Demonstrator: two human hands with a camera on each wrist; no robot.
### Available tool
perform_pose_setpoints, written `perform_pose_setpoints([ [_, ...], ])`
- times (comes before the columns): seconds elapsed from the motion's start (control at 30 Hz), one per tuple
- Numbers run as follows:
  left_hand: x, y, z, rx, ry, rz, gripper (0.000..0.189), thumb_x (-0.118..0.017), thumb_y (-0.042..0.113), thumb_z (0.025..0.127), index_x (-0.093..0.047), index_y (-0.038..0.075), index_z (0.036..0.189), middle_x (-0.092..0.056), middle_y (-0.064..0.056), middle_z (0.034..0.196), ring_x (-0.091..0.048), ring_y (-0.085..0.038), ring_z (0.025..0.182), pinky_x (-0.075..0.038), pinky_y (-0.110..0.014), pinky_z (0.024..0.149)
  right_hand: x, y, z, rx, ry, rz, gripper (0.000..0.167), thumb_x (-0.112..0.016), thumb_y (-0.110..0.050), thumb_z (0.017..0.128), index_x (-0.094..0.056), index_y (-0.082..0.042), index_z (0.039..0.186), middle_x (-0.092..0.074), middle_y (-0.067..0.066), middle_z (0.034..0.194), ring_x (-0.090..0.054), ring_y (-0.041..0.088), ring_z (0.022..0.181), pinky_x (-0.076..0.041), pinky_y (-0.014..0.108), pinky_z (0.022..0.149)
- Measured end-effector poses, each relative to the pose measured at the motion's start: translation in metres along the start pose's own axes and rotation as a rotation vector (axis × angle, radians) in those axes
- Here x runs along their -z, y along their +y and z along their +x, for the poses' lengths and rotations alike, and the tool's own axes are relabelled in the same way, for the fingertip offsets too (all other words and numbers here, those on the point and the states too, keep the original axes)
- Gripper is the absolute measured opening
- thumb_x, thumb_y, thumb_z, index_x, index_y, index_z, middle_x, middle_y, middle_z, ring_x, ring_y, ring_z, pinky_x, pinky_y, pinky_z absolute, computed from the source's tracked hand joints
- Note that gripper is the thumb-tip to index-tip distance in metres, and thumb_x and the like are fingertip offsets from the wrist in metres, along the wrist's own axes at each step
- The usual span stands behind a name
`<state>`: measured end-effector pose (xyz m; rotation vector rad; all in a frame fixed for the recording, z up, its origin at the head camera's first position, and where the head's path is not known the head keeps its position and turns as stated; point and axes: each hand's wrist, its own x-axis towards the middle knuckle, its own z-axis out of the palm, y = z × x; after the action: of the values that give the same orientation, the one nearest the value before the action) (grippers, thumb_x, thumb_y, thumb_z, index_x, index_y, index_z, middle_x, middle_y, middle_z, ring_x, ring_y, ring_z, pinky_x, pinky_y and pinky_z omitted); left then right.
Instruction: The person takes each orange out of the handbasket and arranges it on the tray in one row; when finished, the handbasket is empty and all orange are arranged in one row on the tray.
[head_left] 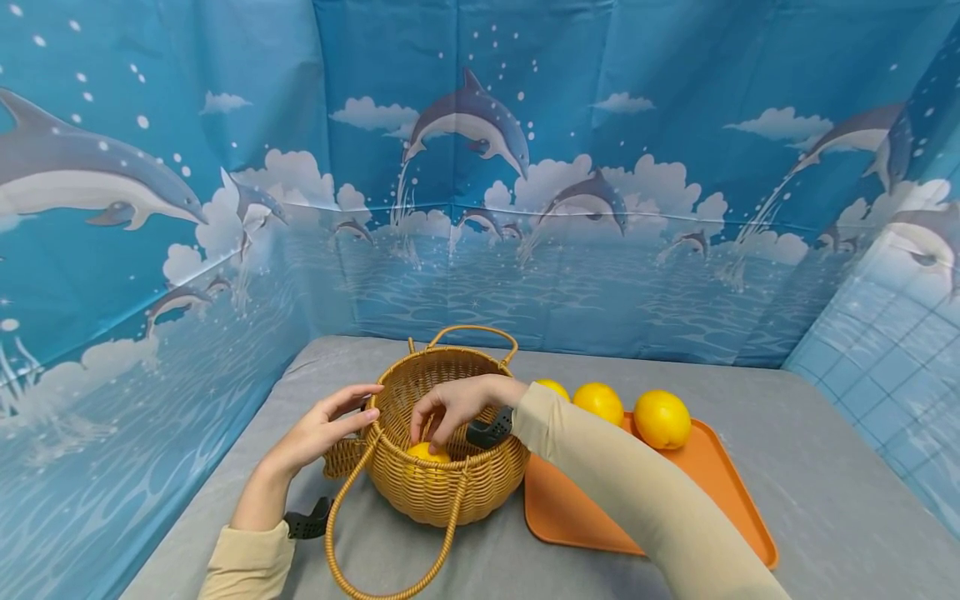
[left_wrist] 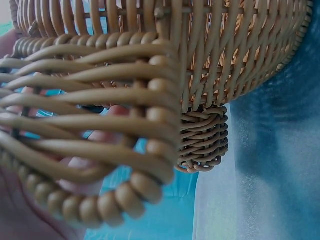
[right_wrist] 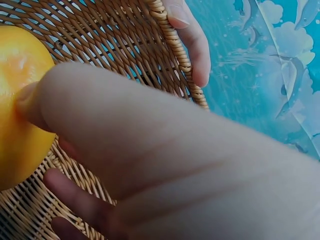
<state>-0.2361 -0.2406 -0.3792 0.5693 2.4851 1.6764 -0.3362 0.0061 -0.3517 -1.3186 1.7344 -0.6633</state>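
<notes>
A round wicker basket point(head_left: 480, 483) with two looped handles stands on the grey-covered table. At its left rim is my left hand point(head_left: 322, 433), thumb and forefinger pinching the woven edge; in the left wrist view, a wicker flap point(left_wrist: 90, 115) partly hides its fingers. My right hand point(head_left: 450, 408) reaches down inside the basket. There it holds an orange point(head_left: 429, 452), with the thumb pressed against the peel in the right wrist view. The basket's front wall hides the lower part of this orange in the head view.
Right of the basket lies an orange plastic tray point(head_left: 720, 475), partly covered by my right sleeve. Three more oranges point(head_left: 662, 419) sit at its far side. One basket handle point(head_left: 333, 542) hangs toward me. A dolphin-printed curtain point(head_left: 480, 275) borders the table behind and at the sides.
</notes>
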Motion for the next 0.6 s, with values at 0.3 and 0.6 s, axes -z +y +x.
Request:
perform_pose_setpoints([
  [0.3,-0.0001,0.0000,0.0001,-0.001,0.001,0.001,0.047,-0.056,0.027,0.096,-0.045,0.010,0.138,-0.045,-0.020,0.134,-0.053,-0.030,0.101,-0.046,-0.048,0.083,0.0006,-0.0011,-0.0011,0.033,0.013,-0.008,0.027,-0.059,0.000,0.090,-0.065,-0.001,0.117,-0.061,0.003,0.120,-0.057,0.020,0.108,-0.048,0.027,0.087],
  [0.6,-0.0004,0.0004,0.0002,-0.001,0.000,-0.006,0.048,-0.056,0.027,0.096,-0.045,0.010,0.139,-0.045,-0.019,0.135,-0.052,-0.030,0.102,-0.044,-0.053,0.085,0.0016,-0.0045,-0.0034,-0.047,0.097,-0.086,0.027,-0.055,-0.001,0.092,-0.069,-0.009,0.114,-0.063,-0.009,0.115,-0.050,0.009,0.084,-0.042,0.021,0.069],
])
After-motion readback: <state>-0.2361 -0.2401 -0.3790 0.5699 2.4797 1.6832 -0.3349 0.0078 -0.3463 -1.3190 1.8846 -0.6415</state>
